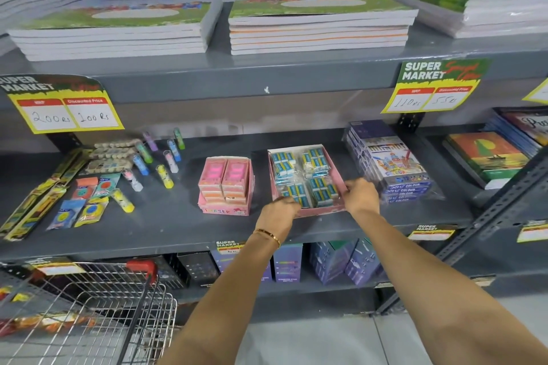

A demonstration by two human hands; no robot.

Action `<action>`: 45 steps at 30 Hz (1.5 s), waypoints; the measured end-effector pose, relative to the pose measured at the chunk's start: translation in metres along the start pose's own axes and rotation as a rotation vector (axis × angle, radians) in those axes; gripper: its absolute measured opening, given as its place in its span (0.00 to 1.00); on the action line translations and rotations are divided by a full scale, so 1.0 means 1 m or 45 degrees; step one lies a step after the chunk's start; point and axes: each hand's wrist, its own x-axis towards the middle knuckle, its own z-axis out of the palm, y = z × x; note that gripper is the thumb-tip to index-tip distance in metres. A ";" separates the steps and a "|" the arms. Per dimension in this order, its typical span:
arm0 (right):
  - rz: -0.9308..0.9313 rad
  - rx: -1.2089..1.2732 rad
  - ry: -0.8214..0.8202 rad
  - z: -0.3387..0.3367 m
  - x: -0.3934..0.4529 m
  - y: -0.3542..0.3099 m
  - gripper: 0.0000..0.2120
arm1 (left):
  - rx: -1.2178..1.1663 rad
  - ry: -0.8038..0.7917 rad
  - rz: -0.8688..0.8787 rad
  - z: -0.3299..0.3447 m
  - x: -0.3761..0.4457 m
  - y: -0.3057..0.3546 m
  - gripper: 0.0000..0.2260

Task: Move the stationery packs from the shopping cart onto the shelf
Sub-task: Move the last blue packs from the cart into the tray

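Both hands' grip pinches the near corners of the pink eraser tray (323, 212): left hand (280, 210), right hand (360, 195).
The tray already rests on the shelf (166, 225); best to slide it back squarely, clear of the colour-pencil packs (394, 169) just right of the right grip, then let go.

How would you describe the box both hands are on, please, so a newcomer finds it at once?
On the grey middle shelf, between the closed pink eraser box and the colour-pen packs, sits an open pink tray. It alone shows blue-wrapped erasers inside.
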 end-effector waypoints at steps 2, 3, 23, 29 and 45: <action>-0.008 -0.007 -0.009 0.001 -0.002 -0.001 0.11 | 0.009 0.010 -0.019 -0.001 -0.001 -0.003 0.10; -0.014 -0.014 -0.014 0.002 -0.003 -0.002 0.11 | 0.007 0.015 -0.028 0.000 -0.002 -0.005 0.10; -0.988 -0.449 0.107 0.051 -0.037 -0.064 0.22 | -0.114 0.507 -0.253 -0.012 -0.034 -0.041 0.30; -1.245 -0.346 -0.168 0.092 -0.077 -0.120 0.15 | -0.301 0.419 -0.681 -0.012 -0.061 -0.105 0.27; -1.083 -0.713 -0.326 0.111 -0.062 -0.136 0.25 | -0.059 0.114 -0.614 -0.010 -0.048 -0.130 0.15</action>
